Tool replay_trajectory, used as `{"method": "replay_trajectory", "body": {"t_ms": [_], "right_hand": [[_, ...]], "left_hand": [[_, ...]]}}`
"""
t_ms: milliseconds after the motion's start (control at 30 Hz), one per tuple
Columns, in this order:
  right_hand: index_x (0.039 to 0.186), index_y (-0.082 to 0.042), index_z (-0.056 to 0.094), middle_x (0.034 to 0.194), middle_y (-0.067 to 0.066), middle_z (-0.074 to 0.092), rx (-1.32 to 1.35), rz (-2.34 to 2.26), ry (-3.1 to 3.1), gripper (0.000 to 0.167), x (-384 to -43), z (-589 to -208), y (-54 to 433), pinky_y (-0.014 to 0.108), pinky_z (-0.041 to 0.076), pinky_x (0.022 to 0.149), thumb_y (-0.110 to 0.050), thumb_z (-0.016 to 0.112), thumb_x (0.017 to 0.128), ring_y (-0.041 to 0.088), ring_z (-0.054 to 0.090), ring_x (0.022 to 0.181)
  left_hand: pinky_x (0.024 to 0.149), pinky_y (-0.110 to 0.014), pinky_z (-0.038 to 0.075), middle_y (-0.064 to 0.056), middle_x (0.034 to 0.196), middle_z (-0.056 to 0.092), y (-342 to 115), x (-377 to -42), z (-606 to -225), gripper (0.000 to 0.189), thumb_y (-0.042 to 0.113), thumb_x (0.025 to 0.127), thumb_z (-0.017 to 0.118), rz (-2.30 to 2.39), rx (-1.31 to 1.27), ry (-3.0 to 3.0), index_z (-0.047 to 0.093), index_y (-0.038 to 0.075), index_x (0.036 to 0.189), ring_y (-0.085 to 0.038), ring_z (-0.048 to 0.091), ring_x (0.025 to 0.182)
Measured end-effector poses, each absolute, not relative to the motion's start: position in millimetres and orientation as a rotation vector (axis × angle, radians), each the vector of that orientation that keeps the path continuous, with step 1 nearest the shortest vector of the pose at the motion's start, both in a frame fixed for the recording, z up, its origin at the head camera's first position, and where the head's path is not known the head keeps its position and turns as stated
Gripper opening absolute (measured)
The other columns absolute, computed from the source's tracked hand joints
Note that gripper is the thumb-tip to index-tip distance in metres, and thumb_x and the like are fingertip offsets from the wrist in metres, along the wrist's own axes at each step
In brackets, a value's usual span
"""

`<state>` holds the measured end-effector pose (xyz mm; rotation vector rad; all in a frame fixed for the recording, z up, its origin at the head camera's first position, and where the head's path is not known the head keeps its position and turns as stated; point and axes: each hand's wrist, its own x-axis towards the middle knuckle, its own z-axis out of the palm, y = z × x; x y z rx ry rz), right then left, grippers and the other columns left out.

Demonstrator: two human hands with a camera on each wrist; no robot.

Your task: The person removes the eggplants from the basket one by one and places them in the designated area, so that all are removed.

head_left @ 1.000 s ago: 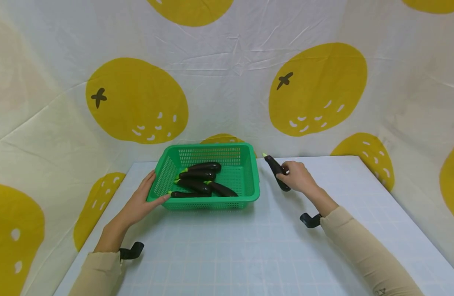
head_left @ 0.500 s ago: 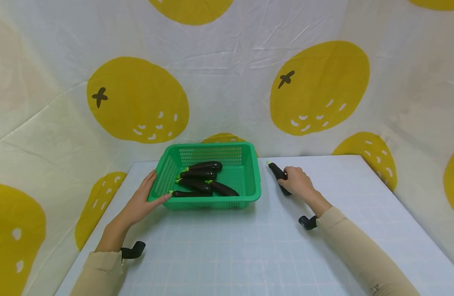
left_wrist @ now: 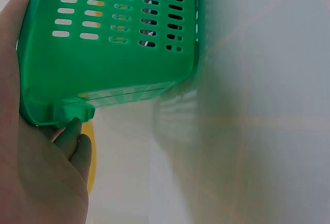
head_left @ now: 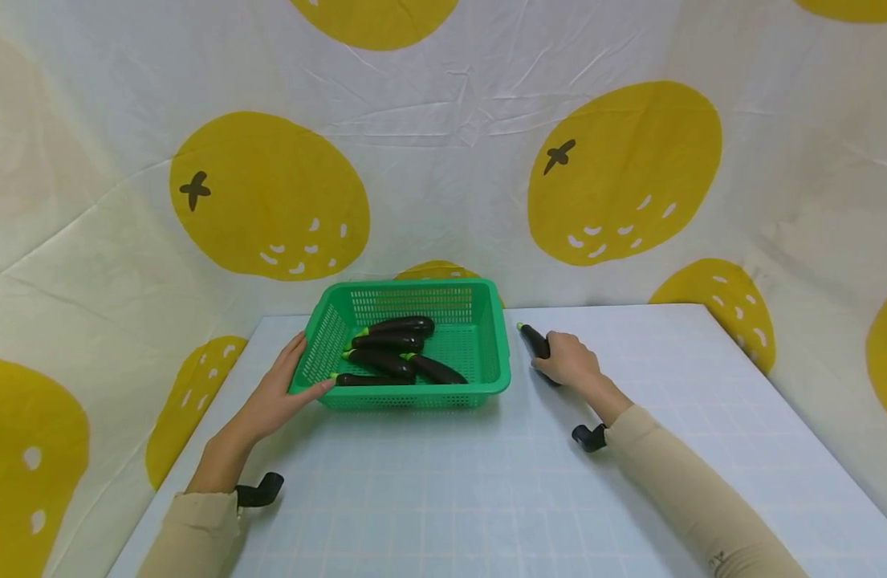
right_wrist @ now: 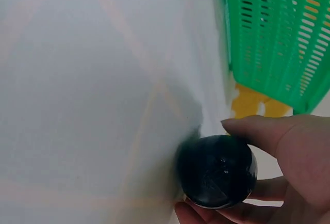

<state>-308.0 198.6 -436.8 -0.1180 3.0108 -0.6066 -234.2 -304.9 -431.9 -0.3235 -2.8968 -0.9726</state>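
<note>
My left hand (head_left: 271, 395) grips the left front corner of a green plastic basket (head_left: 414, 395); in the left wrist view, fingertips (left_wrist: 77, 144) curl beneath its rim. Several dark eggplants (head_left: 380, 363) with green stems lie inside, mostly toward the basket's left and middle. To the right of the basket, my right hand (head_left: 569, 361) holds another eggplant (head_left: 534, 340), its stem end pointing away and to the left. The right wrist view shows that eggplant's (right_wrist: 219, 170) rounded end between thumb and fingers, low over the tabletop or resting on it; I cannot tell which.
A pale, faintly checked cloth covers the table (head_left: 443, 498). Behind and beside it hangs a light curtain (head_left: 457, 185) printed with large yellow fruit. A black wrist camera (head_left: 590, 437) is strapped to the right wrist, and another camera (head_left: 261, 490) to the left.
My right hand has come down and toward me with the eggplant, which now sits lower near the table. The left hand and basket look unchanged.
</note>
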Motion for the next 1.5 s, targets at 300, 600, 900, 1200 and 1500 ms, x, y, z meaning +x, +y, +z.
{"method": "replay_trajectory", "body": {"t_ms": [300, 600, 900, 1200, 1500], "right_hand": [[0.132, 0.008, 0.056, 0.119, 0.025, 0.065, -0.100, -0.600, 3.004, 0.060, -303, -426, 200, 0.057, 0.053, 0.081, -0.035, 0.072, 0.093, 0.037, 0.063, 0.103], [0.142, 0.011, 0.049, 0.128, 0.031, 0.062, -0.135, -0.618, 2.999, 0.068, -290, -410, 208, 0.064, 0.052, 0.089, -0.033, 0.072, 0.095, 0.045, 0.061, 0.114], [0.141, 0.009, 0.050, 0.132, 0.031, 0.060, -0.240, -0.653, 3.019, 0.064, -279, -383, 206, 0.064, 0.052, 0.091, -0.031, 0.070, 0.096, 0.046, 0.058, 0.119], [0.137, 0.009, 0.054, 0.125, 0.028, 0.064, -0.508, -0.792, 3.013, 0.056, -273, -367, 192, 0.057, 0.055, 0.088, -0.026, 0.070, 0.096, 0.042, 0.064, 0.111], [0.136, 0.008, 0.057, 0.124, 0.025, 0.066, -0.757, -0.988, 2.939, 0.052, -271, -362, 171, 0.053, 0.055, 0.093, -0.019, 0.072, 0.095, 0.039, 0.066, 0.109]], "left_hand": [[0.112, -0.076, 0.021, -0.009, 0.172, 0.001, -304, -235, -429, 0.102, 0.055, 0.096, 0.065, -0.981, -0.330, -2.889, 0.005, 0.010, 0.166, -0.045, 0.013, 0.154], [0.111, -0.076, 0.022, -0.011, 0.172, 0.002, -304, -233, -430, 0.102, 0.055, 0.096, 0.065, -0.980, -0.333, -2.894, 0.006, 0.009, 0.166, -0.045, 0.014, 0.154], [0.111, -0.077, 0.022, -0.010, 0.172, 0.002, -305, -233, -431, 0.102, 0.056, 0.096, 0.064, -0.979, -0.327, -2.899, 0.005, 0.011, 0.166, -0.045, 0.015, 0.153], [0.110, -0.077, 0.022, -0.010, 0.172, 0.002, -304, -233, -431, 0.102, 0.055, 0.096, 0.065, -0.991, -0.324, -2.900, 0.005, 0.012, 0.166, -0.045, 0.014, 0.154], [0.111, -0.077, 0.021, -0.009, 0.172, 0.001, -304, -231, -431, 0.102, 0.055, 0.096, 0.065, -1.005, -0.318, -2.898, 0.005, 0.011, 0.166, -0.045, 0.012, 0.154]]}}
